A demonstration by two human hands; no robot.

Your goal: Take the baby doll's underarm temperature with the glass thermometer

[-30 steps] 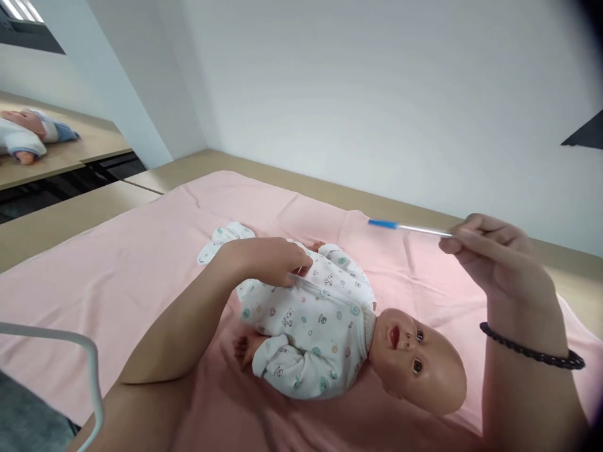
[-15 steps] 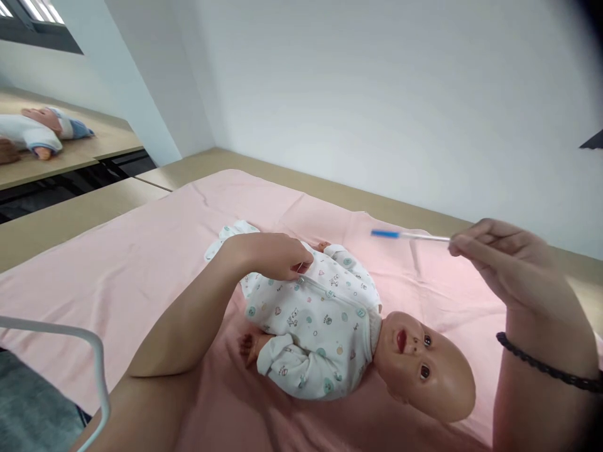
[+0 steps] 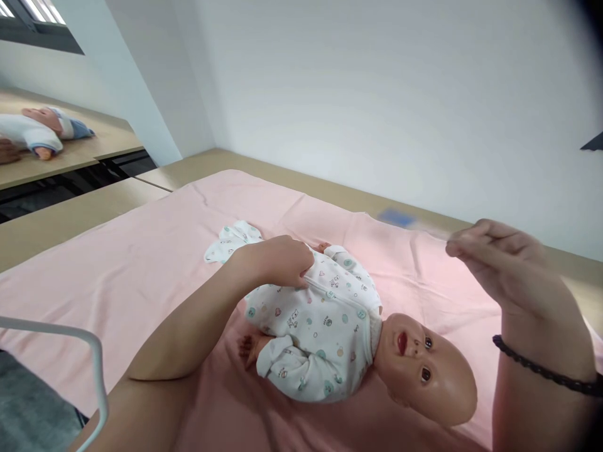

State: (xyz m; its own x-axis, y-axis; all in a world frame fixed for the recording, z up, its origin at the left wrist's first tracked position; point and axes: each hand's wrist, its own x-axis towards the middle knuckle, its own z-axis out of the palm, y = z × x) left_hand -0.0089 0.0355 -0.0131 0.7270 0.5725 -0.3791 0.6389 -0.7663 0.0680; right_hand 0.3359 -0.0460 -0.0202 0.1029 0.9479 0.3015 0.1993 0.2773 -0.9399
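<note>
- Blue at the free end and badly blurred: find the thin stick raised past the far shoulder of the doll, at a height hard to judge.
- Pinched near the hidden end between thumb and fingers of the right hand; best gripped firmly, with any swing made from the wrist and well clear of the doll's head. Avoid loosening the pinch with the blue end unsteady.
- Resting on the doll's belly with the left hand, fingers curled over the suit; cannot tell whether gripping cloth. Press lightly, to avoid tugging the suit or rolling the doll.
- Pointing, blue end first, away from the right hand toward the doll's foot side; long axis, as far as blur allows, running more along the doll than across.
</note>
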